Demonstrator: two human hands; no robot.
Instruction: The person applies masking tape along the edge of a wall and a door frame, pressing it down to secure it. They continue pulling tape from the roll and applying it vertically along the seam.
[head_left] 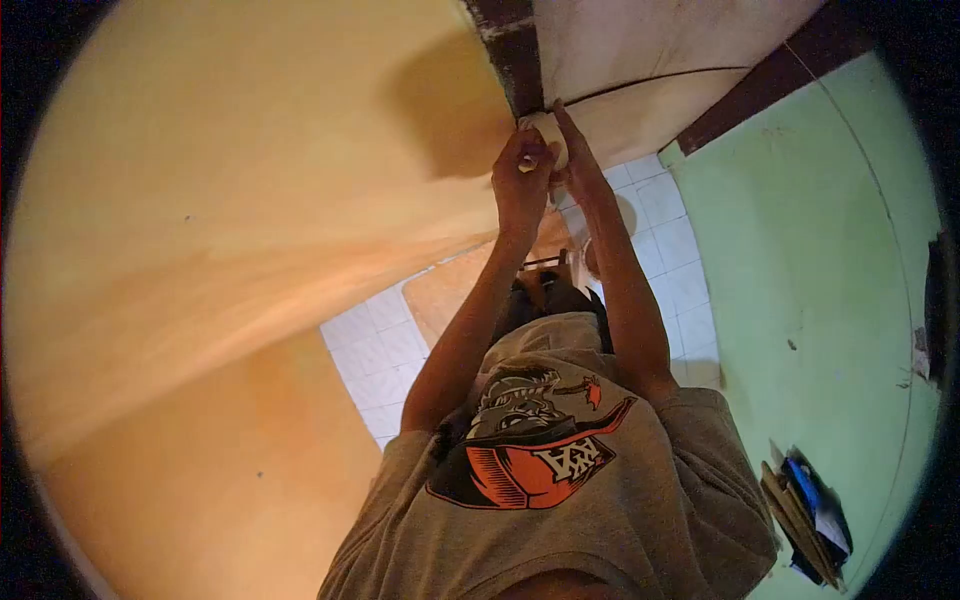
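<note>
My left hand (522,168) is closed, with the small light-coloured end of something (527,162) showing at its fingers. The rest of that thing is hidden. Beside it, my right hand (578,158) holds a pale, rounded thing (550,130) whose kind I cannot make out. One finger of that hand stretches up along its side. Both hands are close together at the dark brown frame (512,62), by the corner of the orange-yellow wall (260,140).
A pale panel, perhaps a door (640,95), adjoins the frame. White floor tiles (655,225) lie below. A brown board-like surface (445,295) is near my legs. On the right, a green wall (800,230) carries a cord and a holder with blue and brown items (808,510).
</note>
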